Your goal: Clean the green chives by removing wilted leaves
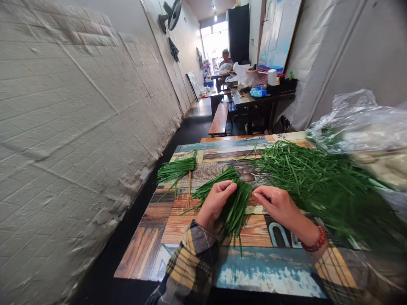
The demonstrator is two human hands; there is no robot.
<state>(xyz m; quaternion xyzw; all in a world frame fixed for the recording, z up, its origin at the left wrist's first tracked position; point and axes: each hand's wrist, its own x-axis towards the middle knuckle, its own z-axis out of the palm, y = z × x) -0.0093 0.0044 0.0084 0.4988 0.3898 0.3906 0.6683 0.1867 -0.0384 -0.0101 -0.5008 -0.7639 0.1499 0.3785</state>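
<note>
On a patchwork-patterned bench (263, 269), a left hand's (216, 200) grip is clamped on a bunch of green stalks (237, 212). The right hand (281, 205), thumb and forefinger together, is just beside it; whether they pinch anything is unclear. Two more bunches (176, 170) lie leftward, a loose green heap (295, 169) rightward.

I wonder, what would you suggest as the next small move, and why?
Perhaps bring the right hand in to steady the edge of the green bunch: the left hand already grips it, and the right is close beside that edge.
</note>
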